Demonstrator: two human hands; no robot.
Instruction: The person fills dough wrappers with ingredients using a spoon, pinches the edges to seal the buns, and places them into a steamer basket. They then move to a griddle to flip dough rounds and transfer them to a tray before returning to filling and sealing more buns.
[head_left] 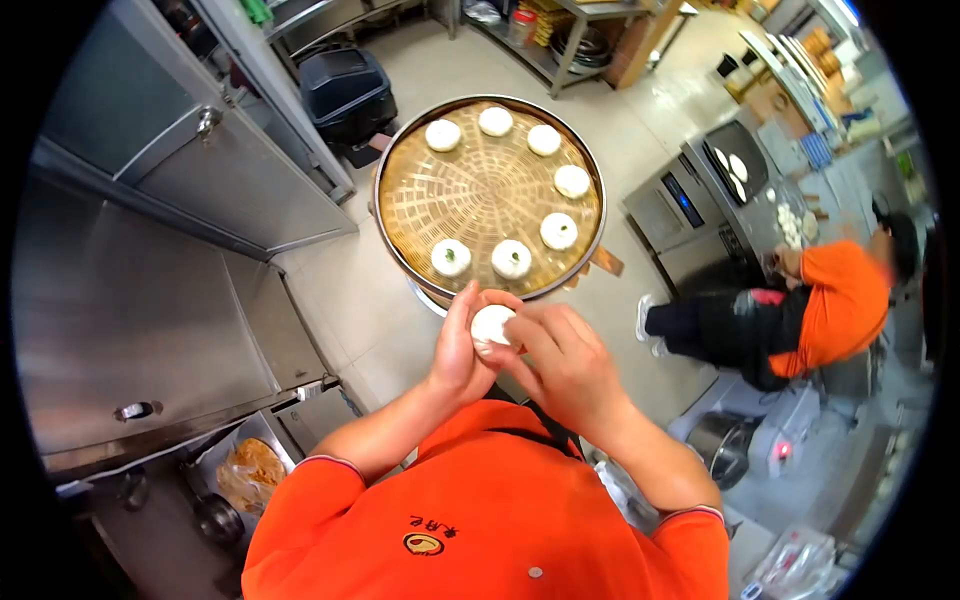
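A white dough bun [490,328] rests cupped in my left hand [458,345], whose fingers curl around its far side. My right hand [562,358] closes on the bun's right edge with thumb and fingertips; its fingers are slightly blurred. Just beyond my hands is a round steamer tray [480,190] with a woven base and metal rim. Several white buns sit in a ring along its edge, among them a bun with a green spot [451,258] and a plain bun [443,135] at the back left.
A co-worker in orange [840,300] stands at a counter on the right, near dough pieces [795,225]. A black bin [347,95] stands behind the tray to the left. Steel cabinets [140,310] line the left side. A mixer bowl [722,447] is at lower right.
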